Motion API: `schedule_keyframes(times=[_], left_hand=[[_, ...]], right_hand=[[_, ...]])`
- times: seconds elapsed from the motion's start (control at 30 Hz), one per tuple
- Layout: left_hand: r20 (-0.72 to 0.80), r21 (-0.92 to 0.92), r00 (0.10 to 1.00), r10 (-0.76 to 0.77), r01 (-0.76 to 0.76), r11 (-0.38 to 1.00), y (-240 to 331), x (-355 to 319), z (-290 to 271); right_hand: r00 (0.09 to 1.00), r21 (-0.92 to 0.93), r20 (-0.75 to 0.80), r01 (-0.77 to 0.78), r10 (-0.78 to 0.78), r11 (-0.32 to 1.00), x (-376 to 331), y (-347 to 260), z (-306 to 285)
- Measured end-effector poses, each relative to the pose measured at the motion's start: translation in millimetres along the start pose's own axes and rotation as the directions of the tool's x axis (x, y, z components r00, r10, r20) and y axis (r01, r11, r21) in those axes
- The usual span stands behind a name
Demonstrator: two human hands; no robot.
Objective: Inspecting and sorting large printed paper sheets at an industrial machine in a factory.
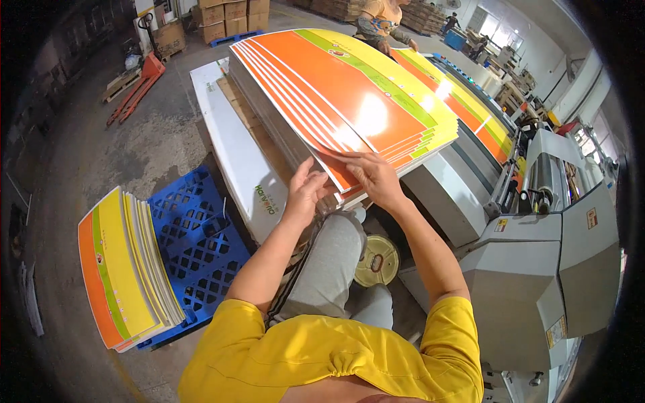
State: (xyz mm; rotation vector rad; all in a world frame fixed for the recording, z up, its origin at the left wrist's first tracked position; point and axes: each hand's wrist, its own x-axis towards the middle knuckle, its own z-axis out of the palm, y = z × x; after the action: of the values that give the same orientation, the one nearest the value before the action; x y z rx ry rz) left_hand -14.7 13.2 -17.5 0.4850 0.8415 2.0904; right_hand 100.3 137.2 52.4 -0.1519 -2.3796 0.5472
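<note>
A tall stack of large glossy printed sheets (pixel 322 87), orange, green and yellow, stands in front of me, its top sheets fanned in steps. My right hand (pixel 376 179) pinches the near edge of a printed sheet, whose near left part bends upward. Fingers hide the exact grip and how many sheets are in it. Just left of that corner is my left hand (pixel 306 193), palm turned inward, fingers loosely bent and apart, with nothing visible in it. Its fingertips are close to the stack's side; whether they touch cannot be told.
At the left, a blue plastic pallet (pixel 201 235) bears another stack of printed sheets (pixel 121 262). A large grey machine (pixel 517 248) stands at the right. A round lidded bucket (pixel 377 262) sits by my legs. Another person (pixel 379 20) stands beyond the stack. A red pallet jack (pixel 141 87) is far left.
</note>
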Motion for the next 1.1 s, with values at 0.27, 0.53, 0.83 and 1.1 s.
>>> schedule_keyframes(times=[0.27,0.53,0.83,1.1], left_hand=[[-0.018,0.156,1.000,-0.003,0.006,0.988,6.5,2.2,4.1],[-0.025,0.129,1.000,0.012,-0.008,0.992,8.0,2.2,11.4],[-0.035,0.126,0.999,0.014,-0.009,0.992,9.8,1.0,11.6],[-0.075,0.122,0.997,-0.013,0.022,0.992,12.5,1.2,13.4]], right_hand=[[0.987,-0.384,0.092,0.156,-0.130,0.910,-5.7,-8.2,-5.3],[0.965,-0.363,0.132,0.259,-0.226,0.895,-13.1,-12.9,-7.3],[0.980,-0.365,-0.008,0.183,-0.200,0.913,-19.7,-10.9,1.1],[0.980,-0.323,-0.164,0.056,-0.114,0.945,-13.5,-8.0,1.5]])
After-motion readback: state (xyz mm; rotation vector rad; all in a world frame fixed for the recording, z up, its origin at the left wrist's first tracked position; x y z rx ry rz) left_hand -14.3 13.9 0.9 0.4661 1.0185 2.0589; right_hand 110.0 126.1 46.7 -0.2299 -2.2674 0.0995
